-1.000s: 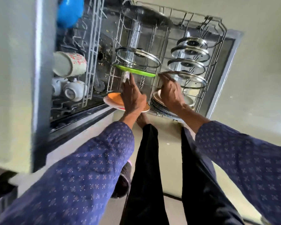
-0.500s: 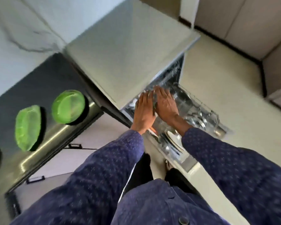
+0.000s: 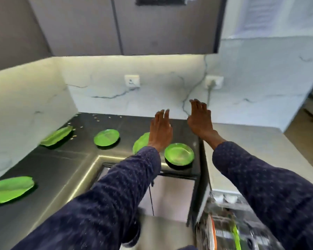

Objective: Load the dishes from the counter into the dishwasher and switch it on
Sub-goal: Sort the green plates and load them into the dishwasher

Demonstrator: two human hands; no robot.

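On the far left, a flat bright green plastic plate (image 3: 10,190) lies near the front edge of the dark grey stone counter (image 3: 49,170), and a second green plate (image 3: 56,135) rests tilted against the white marble-patterned wall (image 3: 25,98) in the corner, with a few crumbs scattered just beside it. Further along sits a round green plate (image 3: 106,137) on its own, then a fourth green plate (image 3: 141,144) partly hidden behind the left wrist, and just beside that a shallow green bowl-like dish (image 3: 179,153) close to the counter's right end.

The step in hand looks to be fetching the next dish. It would go best by lowering onto the nearest pieces, the shallow dish and the half-hidden plate, taking each by its rim with a firm pinch (thin plastic may flex and slip) before turning back.

The left hand (image 3: 160,131) hovers above the counter with fingers (image 3: 163,114) straight and slightly spread, touching nothing. The right hand (image 3: 201,121) is raised a little further right, its fingers (image 3: 197,106) also extended and parted, holding nothing.

At the lower right, the open dishwasher rack (image 3: 224,222) shows blurred, with an orange-edged plate (image 3: 213,231) and a green one (image 3: 236,235) standing in it.
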